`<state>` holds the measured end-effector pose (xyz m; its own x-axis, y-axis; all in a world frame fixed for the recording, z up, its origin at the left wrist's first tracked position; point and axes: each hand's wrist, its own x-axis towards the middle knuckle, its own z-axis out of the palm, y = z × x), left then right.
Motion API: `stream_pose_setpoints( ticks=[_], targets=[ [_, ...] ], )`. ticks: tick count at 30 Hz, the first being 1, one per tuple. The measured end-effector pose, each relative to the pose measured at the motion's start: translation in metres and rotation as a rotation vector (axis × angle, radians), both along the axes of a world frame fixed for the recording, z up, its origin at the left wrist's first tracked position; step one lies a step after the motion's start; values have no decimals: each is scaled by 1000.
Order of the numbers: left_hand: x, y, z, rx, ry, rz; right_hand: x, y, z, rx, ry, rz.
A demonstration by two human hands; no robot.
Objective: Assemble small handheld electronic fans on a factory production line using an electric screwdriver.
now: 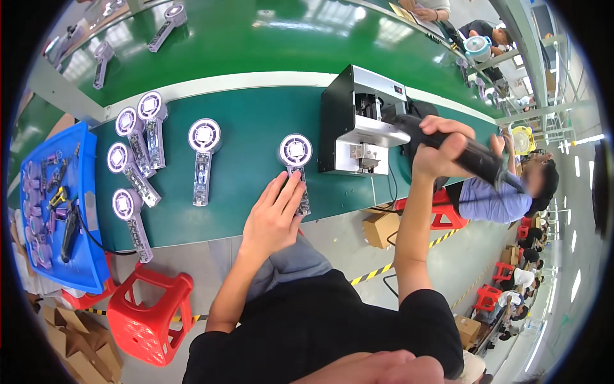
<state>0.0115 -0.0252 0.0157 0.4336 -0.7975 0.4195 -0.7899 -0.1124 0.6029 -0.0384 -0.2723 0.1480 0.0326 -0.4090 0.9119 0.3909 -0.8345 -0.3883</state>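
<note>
A small lilac handheld fan [296, 168] lay flat at the centre of the frame, round white head pointing up, open handle toward the lower edge. A black electric screwdriver [458, 148] slanted across the right, tip pointing left.

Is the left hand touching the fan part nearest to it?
Touching: the head view shows the left hand with its fingers lying on the fan part's handle.

The left hand [274, 214] rests on the handle of a fan unit [296, 168] at the desk's [249, 128] near edge. Five more fan units [203, 160] lie to its left, a tray [83, 269] beyond them. Right of it, the right hand [441, 147] holds a power screwdriver [448, 144] beside a box machine [355, 121]; a stool [150, 313] stands on the floor, lower left.
</note>
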Motion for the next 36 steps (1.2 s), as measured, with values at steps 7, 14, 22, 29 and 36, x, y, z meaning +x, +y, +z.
stream_pose_setpoints(
  ticks=[7,14,22,29,36],
  targets=[
    [1,0,0,22,-33,20,-38,-6,5,-17,122,219],
    [2,-1,2,11,-4,26,-64,-4,26,201,95,274],
    [-1,4,-2,4,-25,42,-36,13,11,277,274,500],
    [1,6,-2,49,-38,25,-23,13,0,256,400,487],
    [3,5,-4,39,-24,10,-18,6,-10,414,383,505]
  ],
)
